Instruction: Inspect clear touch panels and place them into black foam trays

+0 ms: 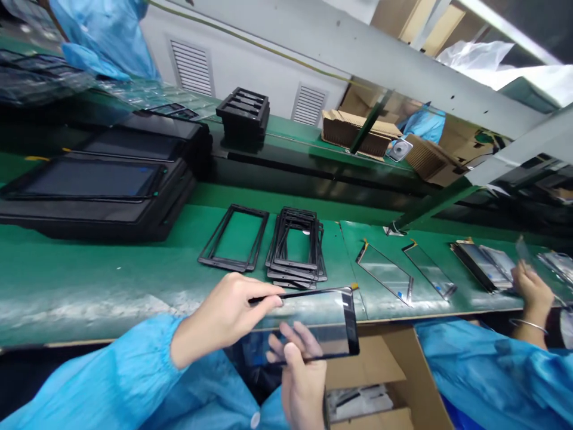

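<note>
A clear glass touch panel (pixel 329 319) with a black border is held tilted over the bench's front edge. An orange flex tab sticks out at its upper right corner. My left hand (pixel 224 313) pinches the panel's upper left edge between thumb and fingers. From below, my right hand (pixel 307 382) grips the lower edge, thumb in front and fingers showing through the glass. Just beyond lie a stack of black rectangular frames (pixel 298 272) and, left of it, a smaller set of black frames (pixel 208 261). Two more glass panels (pixel 387 272) lie to the right.
Black foam trays (pixel 165 209) bearing dark screens are piled at the left. A black tray stack (pixel 244 113) and cardboard dividers (pixel 358 128) stand on the back shelf. An open cardboard box (pixel 371 358) sits below the edge. A co-worker's hand (pixel 532 292) holds a panel at right.
</note>
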The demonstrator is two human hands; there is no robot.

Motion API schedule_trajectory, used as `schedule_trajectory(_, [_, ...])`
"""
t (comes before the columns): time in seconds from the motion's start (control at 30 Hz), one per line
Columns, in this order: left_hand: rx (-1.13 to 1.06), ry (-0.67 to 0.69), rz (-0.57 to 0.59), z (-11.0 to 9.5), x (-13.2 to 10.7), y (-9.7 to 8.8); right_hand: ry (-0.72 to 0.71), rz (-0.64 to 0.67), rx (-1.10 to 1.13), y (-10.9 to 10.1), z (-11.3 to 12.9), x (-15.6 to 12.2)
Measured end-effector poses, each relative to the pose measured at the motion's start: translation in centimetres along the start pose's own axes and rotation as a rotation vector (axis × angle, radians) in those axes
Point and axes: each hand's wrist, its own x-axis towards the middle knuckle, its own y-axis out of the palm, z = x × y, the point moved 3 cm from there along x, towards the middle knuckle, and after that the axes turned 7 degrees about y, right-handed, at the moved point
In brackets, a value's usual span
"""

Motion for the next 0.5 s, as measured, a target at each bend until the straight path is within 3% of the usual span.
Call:
schedule_trajectory(0.07, [-0.206, -0.135, 0.023, 0.8, -0.7, 0.5, 0.066, 0.142, -0.136, -0.2, 1.8, 0.5])
schedule_trajectory(0.17, [-0.576, -0.297, 0.045, 1.4, -1.6, 1.4, 0.225, 0.466, -0.356, -0.2, 4.0, 1.1])
schedule_trajectory(0.23, [-0.695, -0.356, 0.014, 1.6, -2.1, 1.7, 0.211, 0.548, -0.381, -0.1, 5.4, 1.5])
schedule_trajectory(0.37, [-0.747, -0.428, -0.035, 1.7, -2.8, 1.7, -0.103, 0.267, -0.298, 0.0, 8.0, 2.5])
schedule_trajectory(0.5, [-0.758, -0.427, -0.033, 1.7, -3.1, 1.5, -0.214, 0.116, -0.317, 0.6, 8.8, 2.5])
